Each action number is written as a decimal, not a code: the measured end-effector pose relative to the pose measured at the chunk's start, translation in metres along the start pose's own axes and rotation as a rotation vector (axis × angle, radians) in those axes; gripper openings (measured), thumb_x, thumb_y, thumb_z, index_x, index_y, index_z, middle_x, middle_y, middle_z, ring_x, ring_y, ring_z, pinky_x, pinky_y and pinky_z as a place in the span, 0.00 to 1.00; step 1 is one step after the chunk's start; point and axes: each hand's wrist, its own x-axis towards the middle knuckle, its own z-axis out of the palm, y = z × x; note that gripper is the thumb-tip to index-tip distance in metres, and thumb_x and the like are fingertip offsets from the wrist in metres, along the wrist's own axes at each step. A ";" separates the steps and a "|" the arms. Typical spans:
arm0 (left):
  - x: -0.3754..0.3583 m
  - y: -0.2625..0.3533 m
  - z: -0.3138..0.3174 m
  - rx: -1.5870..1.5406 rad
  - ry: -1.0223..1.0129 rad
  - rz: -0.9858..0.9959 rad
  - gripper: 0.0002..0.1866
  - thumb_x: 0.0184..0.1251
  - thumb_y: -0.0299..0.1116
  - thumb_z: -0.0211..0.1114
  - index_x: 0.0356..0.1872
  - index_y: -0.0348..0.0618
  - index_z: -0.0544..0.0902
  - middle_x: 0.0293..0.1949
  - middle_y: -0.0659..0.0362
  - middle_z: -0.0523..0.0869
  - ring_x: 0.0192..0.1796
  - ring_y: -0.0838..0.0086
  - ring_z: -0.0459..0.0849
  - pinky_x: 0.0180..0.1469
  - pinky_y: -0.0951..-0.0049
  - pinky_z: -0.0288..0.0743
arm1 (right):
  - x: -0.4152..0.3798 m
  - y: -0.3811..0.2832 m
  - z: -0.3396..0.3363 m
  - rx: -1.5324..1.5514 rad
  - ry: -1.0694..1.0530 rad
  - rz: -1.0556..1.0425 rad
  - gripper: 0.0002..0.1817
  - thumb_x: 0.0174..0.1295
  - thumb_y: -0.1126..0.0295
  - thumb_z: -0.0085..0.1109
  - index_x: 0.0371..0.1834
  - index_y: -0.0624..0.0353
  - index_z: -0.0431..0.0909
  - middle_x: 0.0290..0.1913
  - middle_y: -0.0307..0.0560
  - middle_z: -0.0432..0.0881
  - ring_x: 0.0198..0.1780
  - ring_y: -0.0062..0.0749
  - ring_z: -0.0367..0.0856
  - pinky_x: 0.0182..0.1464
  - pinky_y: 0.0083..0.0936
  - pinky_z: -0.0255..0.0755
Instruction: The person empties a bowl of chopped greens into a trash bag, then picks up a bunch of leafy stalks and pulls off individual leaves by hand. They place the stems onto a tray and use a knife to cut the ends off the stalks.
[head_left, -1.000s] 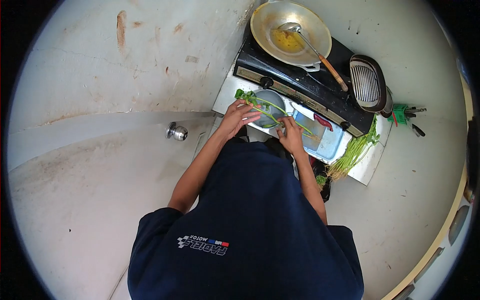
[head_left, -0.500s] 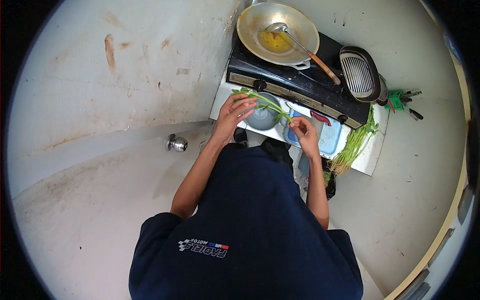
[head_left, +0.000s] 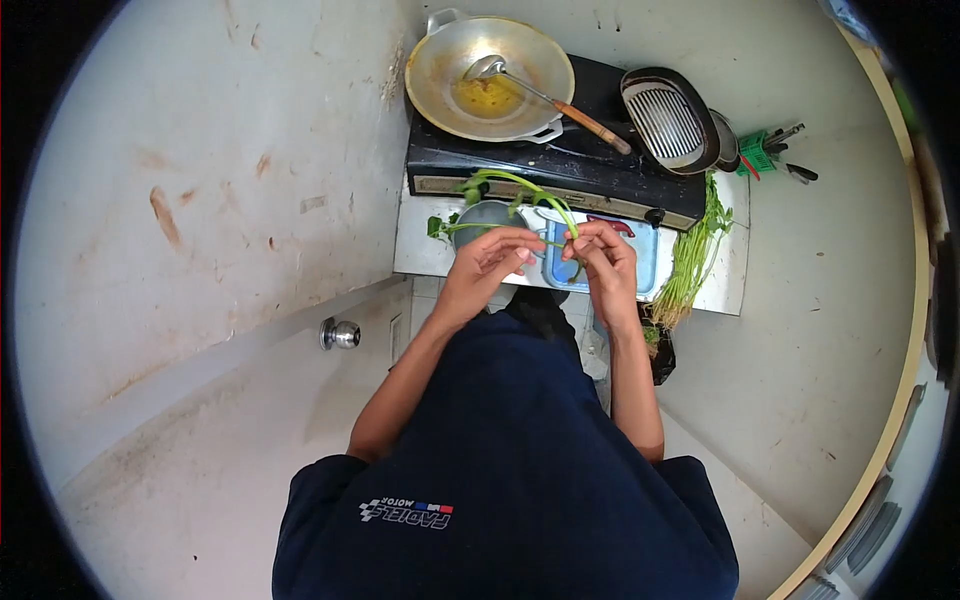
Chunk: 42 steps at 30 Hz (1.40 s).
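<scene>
My right hand [head_left: 608, 268] pinches green leafy stalks [head_left: 548, 192], which look like thin celery. One stalk arches up and left over the counter, with a small leafy end hanging below my fingers. My left hand [head_left: 490, 270] has its thumb and fingertips close together on a thinner stalk, whose leaves [head_left: 440, 227] stick out to the left. Behind my left hand is a round grey bowl [head_left: 487, 212], partly hidden. Beyond my right hand lies a blue tray [head_left: 645, 262], with a red-handled tool [head_left: 612, 226] at its far edge.
A wok [head_left: 425, 90] holding yellow oil and a wooden-handled spatula [head_left: 590, 125] sits on the black stove [head_left: 480, 160]. To its right rests a ridged grill pan [head_left: 665, 120]. A rooted bunch of greens [head_left: 692, 255] lies at the counter's right. A green knife basket [head_left: 757, 155] hangs beyond.
My hands have come closer together, the left moving right and down. The stalk, earlier stretched between them, now arches up from my right hand, with a thinner piece at my left. The view has shifted.
</scene>
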 end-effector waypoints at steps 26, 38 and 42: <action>0.065 -0.012 0.144 0.284 0.101 0.283 0.08 0.74 0.21 0.67 0.50 0.30 0.84 0.43 0.53 0.91 0.47 0.77 0.88 0.52 0.76 0.82 | -0.021 -0.043 -0.081 -0.266 0.302 -0.337 0.07 0.67 0.76 0.68 0.44 0.67 0.86 0.47 0.47 0.84 0.48 0.30 0.86 0.51 0.25 0.79; 0.103 -0.027 0.196 0.168 -0.104 0.143 0.11 0.74 0.20 0.66 0.54 0.32 0.80 0.51 0.54 0.85 0.51 0.75 0.88 0.51 0.79 0.81 | -0.041 -0.045 -0.146 -0.033 0.316 -0.295 0.07 0.71 0.74 0.65 0.47 0.66 0.83 0.49 0.47 0.81 0.51 0.27 0.84 0.55 0.26 0.78; 0.111 -0.023 0.223 -0.028 -0.074 -0.004 0.11 0.74 0.19 0.65 0.54 0.34 0.79 0.50 0.55 0.86 0.53 0.75 0.87 0.54 0.75 0.84 | -0.041 -0.037 -0.168 0.038 0.326 -0.285 0.06 0.71 0.74 0.65 0.46 0.65 0.82 0.49 0.45 0.80 0.50 0.26 0.83 0.56 0.26 0.77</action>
